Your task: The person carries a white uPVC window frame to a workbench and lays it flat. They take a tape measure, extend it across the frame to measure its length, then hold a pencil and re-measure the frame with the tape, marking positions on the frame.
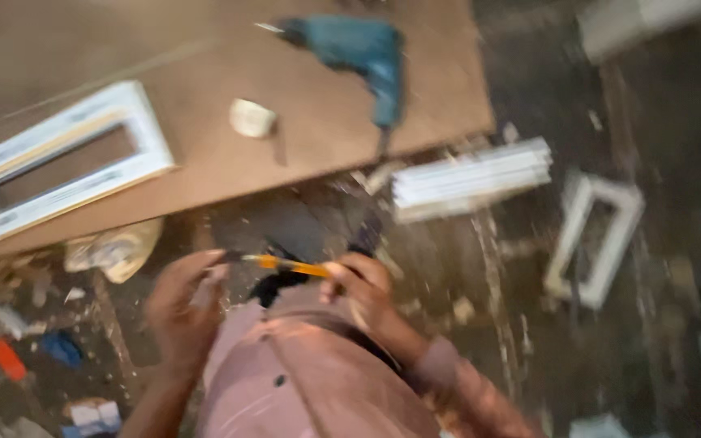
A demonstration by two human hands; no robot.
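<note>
While both hands' fingers pinch its ends, the orange screwdriver (285,264) lies level, tip leftward.

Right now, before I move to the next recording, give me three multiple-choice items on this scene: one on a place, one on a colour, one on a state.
1. Where does the power drill lie?
A. On the brown board
B. On the dirty floor
C. In the left hand

2. What colour is the slim tool held between the hands?
A. Green
B. Yellow-orange
C. White

3. How is that tool held?
A. Lying loose on the floor
B. By the right hand only
C. By both hands, one at each end

Answers: 1 A, the teal drill rests flat on the board beside a small pale roll. 2 B, its shaft shows yellow-orange. 3 C, the left hand and right hand each grip an end.
</note>
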